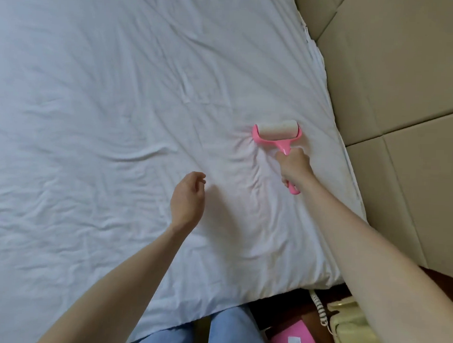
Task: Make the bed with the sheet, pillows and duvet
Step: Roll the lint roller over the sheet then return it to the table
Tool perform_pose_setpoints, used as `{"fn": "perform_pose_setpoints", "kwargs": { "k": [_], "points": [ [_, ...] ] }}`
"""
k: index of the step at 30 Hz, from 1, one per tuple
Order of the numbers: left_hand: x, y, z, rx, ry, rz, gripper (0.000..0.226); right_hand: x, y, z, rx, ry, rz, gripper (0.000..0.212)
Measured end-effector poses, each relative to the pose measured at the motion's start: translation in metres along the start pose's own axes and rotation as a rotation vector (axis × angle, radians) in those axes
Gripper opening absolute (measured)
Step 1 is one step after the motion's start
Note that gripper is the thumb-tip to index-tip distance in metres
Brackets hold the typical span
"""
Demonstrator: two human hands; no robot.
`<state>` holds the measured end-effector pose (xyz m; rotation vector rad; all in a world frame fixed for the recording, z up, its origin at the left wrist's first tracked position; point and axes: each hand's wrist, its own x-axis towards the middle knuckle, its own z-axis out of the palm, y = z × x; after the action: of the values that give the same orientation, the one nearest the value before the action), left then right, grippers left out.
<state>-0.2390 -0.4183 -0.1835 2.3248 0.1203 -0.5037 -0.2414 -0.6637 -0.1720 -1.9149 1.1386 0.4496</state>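
The right hand point(294, 166) is wrapped around the handle of a pink lint roller point(276, 134), fingers curled tight on the grip, with the tail of the handle poking out below the fist toward 5 o'clock. The roller's white drum lies on the sheet point(105, 97) just beyond the knuckles, at about 11 o'clock from the hand; its long axis runs roughly 9 to 3, crosswise to the handle, so it can only roll along the handle's line, away toward 11 or back toward 5. The drum presses into the fabric, and creases fan out from its left end toward 9 o'clock. The left hand point(188, 196) hangs above the sheet at about 8 o'clock from the roller, well apart from it, fingers loosely curled and gripping nothing; whether it touches the cloth I cannot tell. The sheet covers the mattress across the whole view and is rumpled with shallow wrinkles, the bulk of it stretching off toward 9 and 10 o'clock. The padded headboard point(410, 103) runs close along the roller's 3 o'clock side, so little sheet lies that way. By my reading the right hand is the working one, and the uncleaned ground lies left of the drum, which calls for stepping the strokes sideways toward 9 o'clock. No pillows or duvet are in view, so the task looks early. A telephone point(353, 330) sits at the lower right, beside the bed.
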Motion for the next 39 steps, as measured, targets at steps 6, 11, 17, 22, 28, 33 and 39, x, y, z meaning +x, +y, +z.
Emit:
{"fn": "perform_pose_setpoints", "kwargs": {
  "k": [6, 11, 17, 22, 28, 33, 39],
  "points": [
    [0.054, 0.02, -0.023, -0.243, 0.078, -0.304, 0.031, 0.045, -0.05, 0.002, -0.034, 0.039, -0.075, 0.028],
    [0.102, 0.018, -0.033, -0.187, 0.106, -0.328, 0.03, 0.072, -0.068, -0.004, -0.006, 0.018, -0.094, 0.033],
    [0.171, 0.035, -0.038, 0.045, 0.126, -0.18, 0.025, 0.106, -0.084, 0.003, -0.071, 0.028, -0.083, 0.029],
    [0.233, 0.058, -0.03, 0.232, 0.215, 0.071, 0.024, 0.15, -0.136, -0.004, -0.047, 0.025, -0.126, 0.03],
    [0.316, 0.084, -0.028, 0.246, 0.21, 0.154, 0.034, 0.209, -0.206, 0.001, -0.037, 0.056, -0.181, 0.033],
    [0.383, 0.104, -0.037, 0.262, 0.267, 0.213, 0.042, 0.254, -0.27, -0.003, -0.096, 0.037, -0.235, 0.036],
    [0.445, 0.11, -0.036, 0.359, 0.226, 0.194, 0.056, 0.305, -0.33, 0.002, -0.037, 0.033, -0.251, 0.024]
  ]
}}
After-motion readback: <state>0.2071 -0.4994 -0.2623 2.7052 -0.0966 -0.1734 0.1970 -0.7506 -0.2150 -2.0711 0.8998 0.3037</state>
